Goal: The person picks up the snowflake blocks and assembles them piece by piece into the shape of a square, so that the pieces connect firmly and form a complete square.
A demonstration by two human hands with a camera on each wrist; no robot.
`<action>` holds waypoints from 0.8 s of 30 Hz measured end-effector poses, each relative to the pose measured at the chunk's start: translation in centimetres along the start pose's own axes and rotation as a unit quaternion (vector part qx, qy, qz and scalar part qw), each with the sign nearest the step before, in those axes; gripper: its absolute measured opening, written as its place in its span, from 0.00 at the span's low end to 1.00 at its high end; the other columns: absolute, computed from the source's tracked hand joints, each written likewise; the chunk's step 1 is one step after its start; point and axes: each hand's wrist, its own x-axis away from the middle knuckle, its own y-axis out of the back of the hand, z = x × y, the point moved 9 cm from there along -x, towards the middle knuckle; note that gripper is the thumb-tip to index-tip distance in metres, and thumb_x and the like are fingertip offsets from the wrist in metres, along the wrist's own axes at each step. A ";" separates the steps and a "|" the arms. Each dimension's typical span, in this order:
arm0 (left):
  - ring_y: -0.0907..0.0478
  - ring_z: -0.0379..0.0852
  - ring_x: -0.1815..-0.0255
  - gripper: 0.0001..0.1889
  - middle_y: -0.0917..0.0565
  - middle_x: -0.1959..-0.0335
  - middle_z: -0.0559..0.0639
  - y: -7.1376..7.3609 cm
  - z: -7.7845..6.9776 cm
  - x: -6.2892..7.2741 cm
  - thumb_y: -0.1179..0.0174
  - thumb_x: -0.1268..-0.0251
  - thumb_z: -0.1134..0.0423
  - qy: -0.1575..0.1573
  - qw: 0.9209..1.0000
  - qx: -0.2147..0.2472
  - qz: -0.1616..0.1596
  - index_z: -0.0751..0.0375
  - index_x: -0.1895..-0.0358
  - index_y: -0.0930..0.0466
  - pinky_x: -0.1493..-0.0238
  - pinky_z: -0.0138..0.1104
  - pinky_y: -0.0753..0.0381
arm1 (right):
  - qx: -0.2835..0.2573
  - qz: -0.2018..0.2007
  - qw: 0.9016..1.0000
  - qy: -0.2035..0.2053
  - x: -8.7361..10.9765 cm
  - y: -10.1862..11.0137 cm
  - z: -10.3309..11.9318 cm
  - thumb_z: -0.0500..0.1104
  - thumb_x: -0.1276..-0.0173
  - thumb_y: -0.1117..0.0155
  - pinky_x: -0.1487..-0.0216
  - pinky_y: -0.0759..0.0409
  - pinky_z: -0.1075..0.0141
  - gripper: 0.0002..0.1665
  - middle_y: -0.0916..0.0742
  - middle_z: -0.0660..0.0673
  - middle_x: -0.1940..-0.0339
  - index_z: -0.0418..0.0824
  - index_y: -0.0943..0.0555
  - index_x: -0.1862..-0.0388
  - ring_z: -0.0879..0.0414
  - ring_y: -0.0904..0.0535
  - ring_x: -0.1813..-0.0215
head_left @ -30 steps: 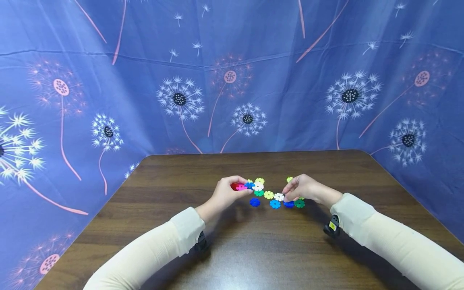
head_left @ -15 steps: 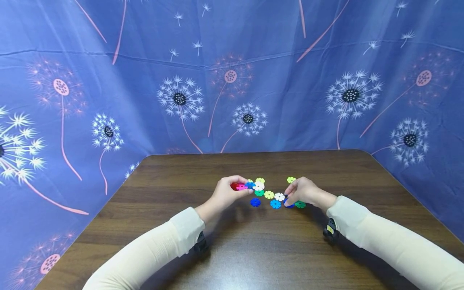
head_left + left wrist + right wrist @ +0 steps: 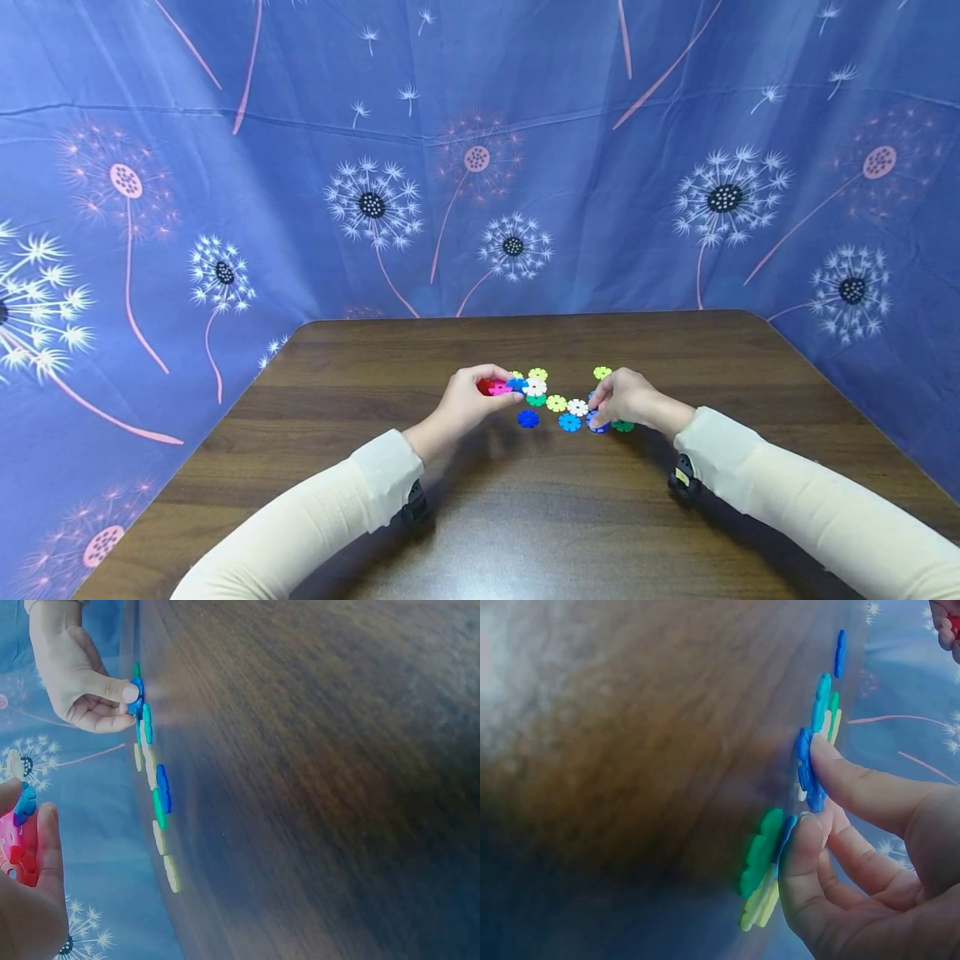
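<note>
My left hand [image 3: 463,402] holds a joined row of flower-shaped plastic discs above the table: a red disc [image 3: 25,859], a pink disc [image 3: 499,388], a blue disc [image 3: 517,384] and a white disc [image 3: 535,386] at the free end. Farther right, my right hand [image 3: 628,397] pinches a dark blue disc [image 3: 817,798] between thumb and fingertips, close over the tabletop. Another loose white disc [image 3: 577,407] and a light blue disc [image 3: 570,422] lie just left of those fingertips. A green disc [image 3: 761,855] lies beside the right hand, partly covered in the head view.
More discs lie on the brown wooden table [image 3: 480,517]: a yellow disc [image 3: 557,403] between the hands, a blue disc [image 3: 528,419] nearer me, and a yellow disc [image 3: 602,372] farther back. A blue dandelion-print cloth [image 3: 585,167] hangs behind the table.
My right hand has shifted slightly right and pinches a dark blue disc, now tilted. More of the far yellow disc shows beside it. My left hand stays in place with its joined discs.
</note>
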 end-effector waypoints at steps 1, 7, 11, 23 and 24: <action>0.26 0.39 0.71 0.12 0.16 0.68 0.52 0.0 -0.1 0.0 0.27 0.48 0.63 -0.003 1.000 -0.001 0.000 0.62 0.61 0.15 0.69 0.28 0.23 | -0.001 0.004 1.000 0.005 0.0 -0.1 0.1 0.36 0.59 0.18 0.74 0.27 0.69 0.16 0.21 0.52 0.81 0.35 0.15 0.70 0.61 0.27 0.77; 0.26 0.37 0.73 0.11 0.16 0.70 0.52 0.0 -0.3 0.0 0.27 0.48 0.64 -0.012 1.000 -0.005 -0.004 0.63 0.62 0.15 0.69 0.27 0.23 | -0.026 0.030 0.999 0.020 0.2 -0.3 0.5 0.35 0.52 0.22 0.76 0.22 0.66 0.09 0.15 0.50 0.79 0.34 0.15 0.73 0.60 0.25 0.81; 0.26 0.36 0.73 0.11 0.16 0.71 0.51 -0.1 -0.1 -0.1 0.27 0.48 0.65 -0.009 1.000 -0.009 -0.004 0.63 0.61 0.15 0.69 0.27 0.23 | -0.063 0.046 0.997 0.021 0.2 -0.5 0.6 0.34 0.48 0.24 0.71 0.17 0.62 0.08 0.11 0.44 0.73 0.31 0.14 0.71 0.58 0.20 0.79; 0.26 0.37 0.72 0.11 0.16 0.70 0.53 -0.1 -0.2 0.0 0.28 0.47 0.65 -0.018 1.000 0.007 -0.006 0.64 0.62 0.15 0.69 0.27 0.24 | -0.124 0.052 0.990 0.035 0.4 0.1 2.2 0.29 0.42 0.30 0.59 0.15 0.54 0.09 0.12 0.43 0.74 0.26 0.16 0.63 0.48 0.13 0.68; 0.26 0.37 0.72 0.11 0.16 0.70 0.53 -0.1 -0.2 0.0 0.28 0.47 0.64 -0.016 1.000 0.007 -0.006 0.63 0.62 0.15 0.69 0.27 0.24 | -0.127 0.050 0.990 0.038 0.4 0.3 2.4 0.30 0.42 0.30 0.59 0.15 0.53 0.09 0.12 0.43 0.73 0.26 0.16 0.62 0.47 0.13 0.68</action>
